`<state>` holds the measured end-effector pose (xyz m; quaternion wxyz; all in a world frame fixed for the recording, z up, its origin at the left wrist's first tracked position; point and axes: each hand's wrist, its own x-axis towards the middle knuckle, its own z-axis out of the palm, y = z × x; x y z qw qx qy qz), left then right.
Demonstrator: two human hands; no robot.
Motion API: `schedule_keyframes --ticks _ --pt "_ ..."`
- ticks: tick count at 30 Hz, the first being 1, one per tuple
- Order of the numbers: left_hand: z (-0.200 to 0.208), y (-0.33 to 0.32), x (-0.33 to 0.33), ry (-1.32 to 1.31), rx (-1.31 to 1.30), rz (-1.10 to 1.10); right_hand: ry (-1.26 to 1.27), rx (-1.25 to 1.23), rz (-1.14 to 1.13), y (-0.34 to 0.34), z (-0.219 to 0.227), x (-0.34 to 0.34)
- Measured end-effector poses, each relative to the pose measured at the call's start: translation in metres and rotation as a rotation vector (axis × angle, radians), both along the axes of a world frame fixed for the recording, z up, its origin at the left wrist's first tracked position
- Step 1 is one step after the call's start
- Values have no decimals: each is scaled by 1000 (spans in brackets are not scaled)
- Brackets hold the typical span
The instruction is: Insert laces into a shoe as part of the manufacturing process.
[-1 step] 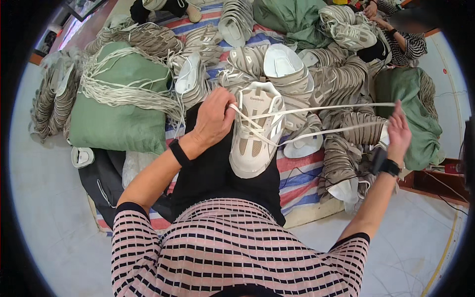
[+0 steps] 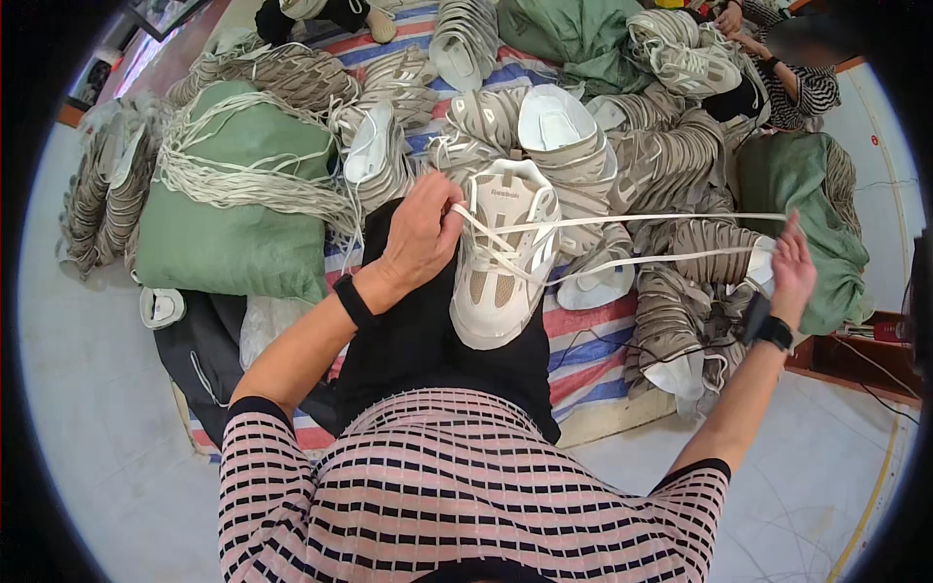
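A beige and white sneaker upper [image 2: 493,319] rests on my black-trousered lap, toe toward me. A whitish shoelace [image 2: 671,216] is threaded through its lower eyelets and crosses over the tongue. My left hand [image 2: 424,229] is closed around a short stretch of lace at the upper's left edge. Far out to the right, my right hand [image 2: 795,270] grips the lace, and two long strands run nearly straight from the upper to it. Its fingertips are partly blurred.
Stacks of nested sneaker uppers [image 2: 671,155] surround my lap on a striped sheet [image 2: 593,335]. At left, a bundle of loose laces [image 2: 243,185] lies over a green sack [image 2: 228,253]. Another green sack [image 2: 802,194] stands right. Another person's hands [image 2: 743,39] hold an upper at the far right.
My right hand has shifted slightly right and down, with the lace strands stretched along with it. The left hand and the sneaker upper stay in place.
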<state>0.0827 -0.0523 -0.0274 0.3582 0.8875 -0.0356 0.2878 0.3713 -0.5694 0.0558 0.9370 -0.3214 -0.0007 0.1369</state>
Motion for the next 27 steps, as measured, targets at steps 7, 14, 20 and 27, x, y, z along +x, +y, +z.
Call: schedule_keyframes --ticks 7,14,20,27 --pt "-2 6 -10 360 -189 -279 -54 -285 -430 -134 25 10" --pt "-1 8 -1 342 -193 -346 -112 -670 -585 -73 16 -11" --pt "12 -10 6 241 164 -233 -2 -979 137 162 -50 -87" --pt "0 -23 20 181 274 -344 -591 -976 406 286 -111 -199"
